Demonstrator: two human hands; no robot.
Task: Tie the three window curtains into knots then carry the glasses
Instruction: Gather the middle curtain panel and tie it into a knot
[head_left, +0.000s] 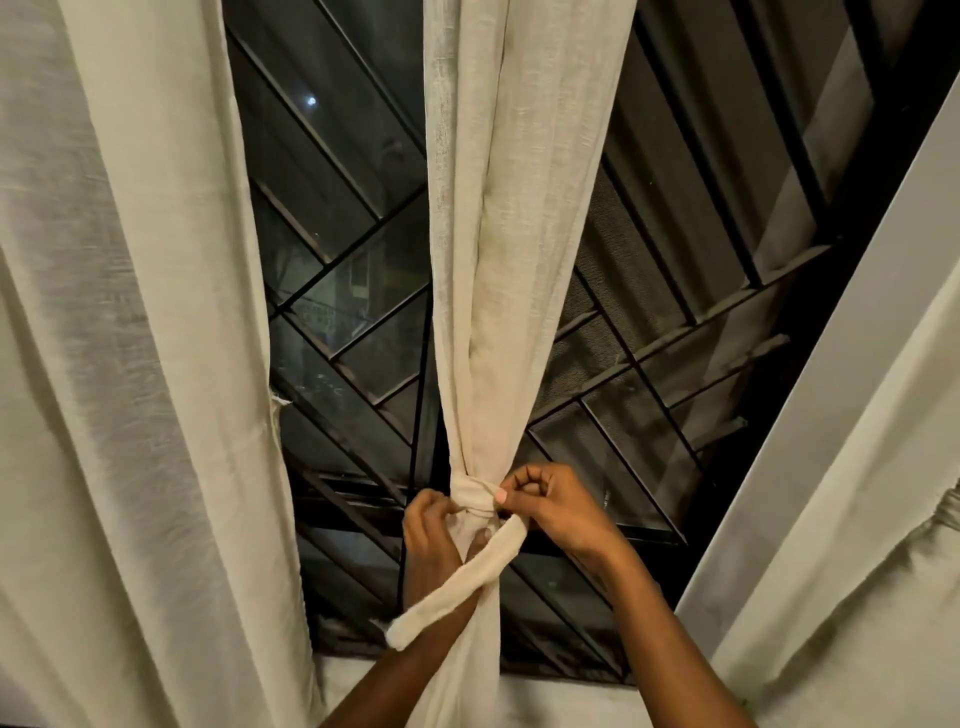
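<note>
The middle cream curtain (498, 291) hangs in front of the window, gathered into a narrow bunch low down. A cream fabric tie band (470, 501) wraps round the bunch, and its loose end (457, 587) trails down left across my left wrist. My left hand (431, 540) grips the band at the left of the wrap. My right hand (556, 512) pinches the band at the right of the wrap with curled fingers. The left curtain (135, 364) hangs loose. The right curtain (852, 519) is gathered by a band at the frame's right edge. No glasses are in view.
Behind the curtains is a dark window (343, 218) with a black metal grille (649, 364) of diagonal bars. A pale window sill (358, 680) runs along the bottom. A light wall or frame strip (831, 374) slants up on the right.
</note>
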